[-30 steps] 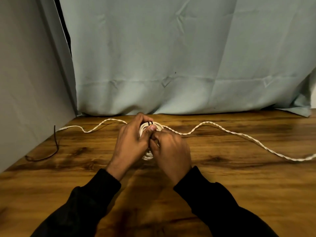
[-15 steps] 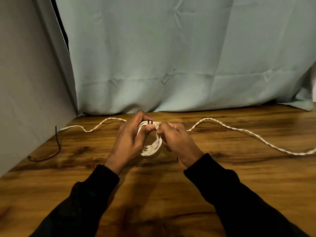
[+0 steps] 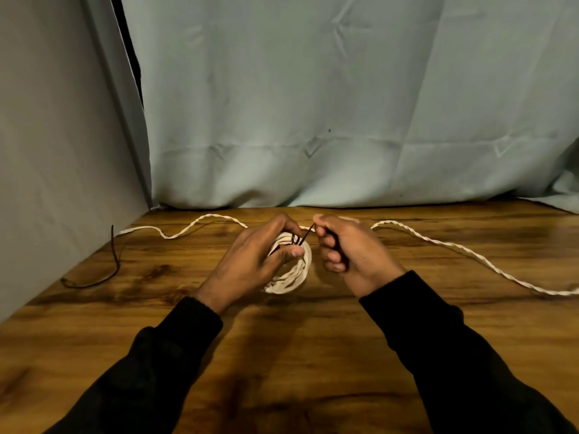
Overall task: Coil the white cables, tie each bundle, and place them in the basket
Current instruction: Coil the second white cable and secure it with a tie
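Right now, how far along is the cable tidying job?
One white coil is wound and held in the left hand. In hand: the right hand is pulling a dark tie tight around it. Left: a second white cable lies uncoiled across the table, another dark tie waits at left, and no basket is in view.

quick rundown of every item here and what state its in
coiled white cable: wound in loops, held by the left hand
black tie: wrapped on the coil, one end pulled by the right hand
second white cable: uncoiled, lying wavy across the table
spare black tie: loose, at the table's left edge
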